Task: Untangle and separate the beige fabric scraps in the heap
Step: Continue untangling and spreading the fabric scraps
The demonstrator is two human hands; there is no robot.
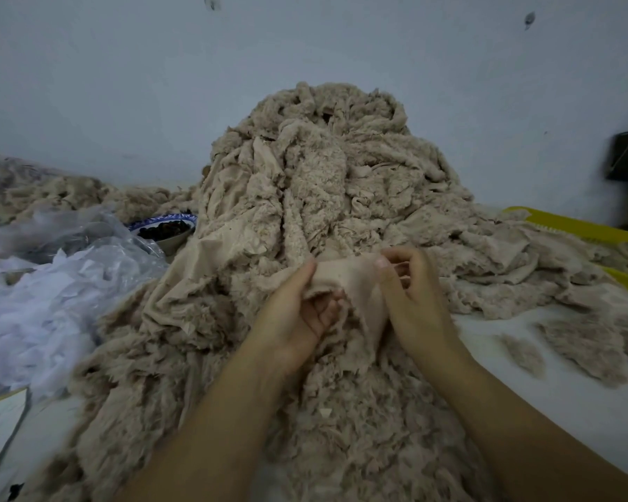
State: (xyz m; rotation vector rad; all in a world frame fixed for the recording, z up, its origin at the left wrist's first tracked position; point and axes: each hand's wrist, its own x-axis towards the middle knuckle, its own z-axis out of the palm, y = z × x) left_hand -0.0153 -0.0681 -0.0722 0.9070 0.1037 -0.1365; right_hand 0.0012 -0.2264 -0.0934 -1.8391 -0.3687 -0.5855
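- Beige scrap: smooth strip held between both hands at the near slope of the heap, mid-bench; its lower end trails into the fleece.
- Left hand: thumb on top, fingers curled beneath, pinching the strip's left end.
- Right hand: thumb and curled fingers pinching the right end.
- Handling, as judged: lift slowly, regrip beside any snag, and lay it with the loose scraps toward the bench's right edge.

Bowl half behind heap, yellow crate cut by edge
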